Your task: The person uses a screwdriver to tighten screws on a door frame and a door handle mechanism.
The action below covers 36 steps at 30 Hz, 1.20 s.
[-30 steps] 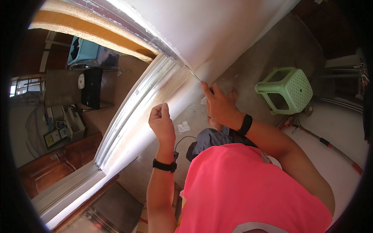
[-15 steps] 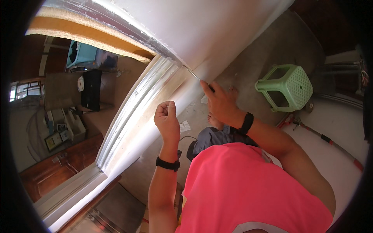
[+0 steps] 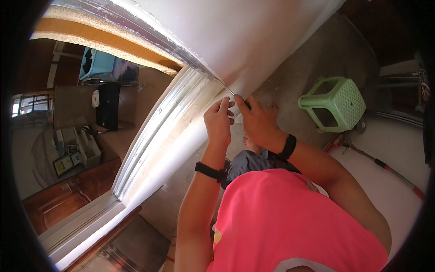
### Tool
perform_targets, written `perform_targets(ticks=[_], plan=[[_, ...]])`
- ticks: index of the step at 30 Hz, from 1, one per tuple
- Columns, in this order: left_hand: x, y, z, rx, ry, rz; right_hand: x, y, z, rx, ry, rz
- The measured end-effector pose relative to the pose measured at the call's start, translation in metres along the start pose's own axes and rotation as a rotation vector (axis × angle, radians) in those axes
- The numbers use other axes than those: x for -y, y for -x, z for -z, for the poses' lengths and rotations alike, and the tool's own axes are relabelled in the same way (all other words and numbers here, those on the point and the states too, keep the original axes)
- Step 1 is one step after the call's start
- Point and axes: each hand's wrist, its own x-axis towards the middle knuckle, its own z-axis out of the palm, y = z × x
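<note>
Slim tool (image 3: 226,87) sits clenched in the right hand (image 3: 259,119), the left hand (image 3: 219,119) beside it part-open, seemingly empty.

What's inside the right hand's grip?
A thin tool: its metal shaft sticks out past the right hand, and a bit of dark handle shows beside the index finger. The fingers cover the rest, so the handle's full shape can't be seen.

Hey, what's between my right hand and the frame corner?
In the head view, the thin metal tool spans that stretch, its shaft running from the right hand toward the frame corner; whether the tip touches is unclear.
</note>
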Motion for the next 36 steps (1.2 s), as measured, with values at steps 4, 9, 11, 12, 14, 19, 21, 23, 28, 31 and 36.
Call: perform_targets(ticks=[4,9,11,12,14,19,21,23,28,31,36], plan=[[0.006,-0.011,-0.006,0.038,0.066,-0.015,0.002,-0.004,0.005,0.025,0.073,0.011],[0.008,-0.014,-0.013,0.022,0.169,0.046,0.005,-0.006,0.009,-0.021,0.236,0.062],[0.009,-0.017,-0.01,0.047,0.17,0.056,0.005,-0.007,0.012,-0.016,0.255,0.064],[0.008,-0.017,-0.009,0.072,0.176,0.065,0.005,-0.007,0.013,-0.008,0.276,0.069],[0.007,-0.017,-0.008,0.078,0.18,0.079,0.005,-0.007,0.015,0.011,0.286,0.075],[0.0,-0.013,-0.013,0.025,0.243,0.112,0.008,0.001,0.026,0.05,0.278,0.103],[0.0,-0.016,-0.011,0.102,0.338,0.16,0.007,0.004,0.025,0.019,0.219,0.097],[-0.005,-0.014,-0.014,0.092,0.354,0.172,0.006,0.002,0.029,-0.018,0.178,0.108],[-0.003,-0.018,-0.009,0.087,0.382,0.168,0.011,-0.003,0.034,0.018,0.122,0.114],[-0.001,-0.027,-0.002,0.147,0.381,0.162,0.014,-0.006,0.034,0.017,0.152,0.122],[-0.01,-0.021,-0.007,0.117,0.376,0.176,0.015,-0.009,0.031,0.056,0.146,0.099]])
